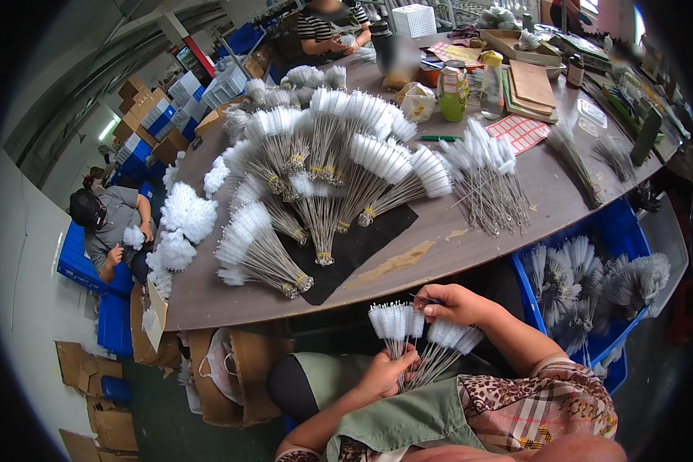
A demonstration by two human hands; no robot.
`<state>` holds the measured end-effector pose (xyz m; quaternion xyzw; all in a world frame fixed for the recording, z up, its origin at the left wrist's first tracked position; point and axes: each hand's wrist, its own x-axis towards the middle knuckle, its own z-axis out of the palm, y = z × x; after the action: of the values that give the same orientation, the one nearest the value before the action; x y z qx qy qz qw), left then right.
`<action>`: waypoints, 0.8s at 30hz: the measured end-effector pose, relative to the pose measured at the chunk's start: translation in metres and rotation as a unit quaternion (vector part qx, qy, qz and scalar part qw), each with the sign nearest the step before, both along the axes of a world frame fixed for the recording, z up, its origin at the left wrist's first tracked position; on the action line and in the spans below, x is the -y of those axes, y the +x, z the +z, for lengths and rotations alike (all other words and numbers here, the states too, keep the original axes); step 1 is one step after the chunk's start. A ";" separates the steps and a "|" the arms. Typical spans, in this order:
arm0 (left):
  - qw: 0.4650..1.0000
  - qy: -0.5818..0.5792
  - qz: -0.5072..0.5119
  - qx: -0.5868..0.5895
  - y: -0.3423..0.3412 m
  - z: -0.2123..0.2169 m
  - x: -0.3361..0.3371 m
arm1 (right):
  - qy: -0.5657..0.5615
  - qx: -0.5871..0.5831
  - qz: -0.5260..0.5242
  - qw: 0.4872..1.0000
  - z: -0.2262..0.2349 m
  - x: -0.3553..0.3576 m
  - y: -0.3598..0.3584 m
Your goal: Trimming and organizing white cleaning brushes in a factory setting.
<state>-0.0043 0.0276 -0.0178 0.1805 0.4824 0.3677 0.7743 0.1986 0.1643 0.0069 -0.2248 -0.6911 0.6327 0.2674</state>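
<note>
My left hand point(389, 373) is closed around the wire stems of a bunch of small bottle brushes point(395, 319), held above my lap with the white bristle heads up. More brush heads fan out to its right. Just over the bristles, my right hand point(456, 303) pinches a thin dark tool point(423, 298), too small to tell its kind. On the table before me, tied bundles of brushes point(325, 223) lie heaped, partly on a black sheet point(362, 262). To their right rests a loose pile of brushes point(493, 189).
The curved table edge point(439, 276) runs just beyond my hands. At right, a blue crate point(635, 223) holds more brushes. A green jar point(453, 98) and a red-and-white label sheet point(518, 134) stand farther back. One person point(115, 223) sits left, another point(331, 31) across the table.
</note>
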 end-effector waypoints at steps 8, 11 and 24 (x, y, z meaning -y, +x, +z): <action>0.999 0.005 0.042 0.022 0.001 0.009 0.019 | -0.037 -0.030 0.014 0.999 0.007 0.016 -0.008; 0.998 -0.003 0.043 0.045 -0.003 0.013 0.026 | -0.031 -0.025 0.027 0.999 0.012 0.020 -0.012; 0.996 -0.010 0.071 0.061 -0.010 0.009 0.035 | 0.038 0.074 0.016 0.996 0.028 0.017 -0.026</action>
<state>-0.0142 -0.0071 -0.0086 0.1150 0.4494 0.4275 0.7759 0.1729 0.1473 0.0344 -0.2491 -0.7358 0.5923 0.2137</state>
